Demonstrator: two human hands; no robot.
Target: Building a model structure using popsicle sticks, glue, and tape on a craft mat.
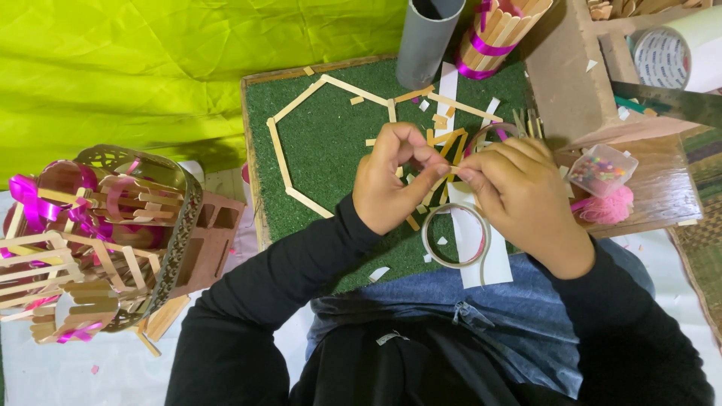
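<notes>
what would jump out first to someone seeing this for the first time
Two hands meet at the centre: the left hand and right hand pinch a small piece between their fingertips over a green turf board, where flat wooden sticks lie in a partial polygon outline. A tape roll lies just below the hands. At far left sits a stick basket with magenta ribbon, against a bright lime-green cloth.

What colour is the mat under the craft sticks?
Dark green, like artificial turf; the head view shows it clearly.
</notes>
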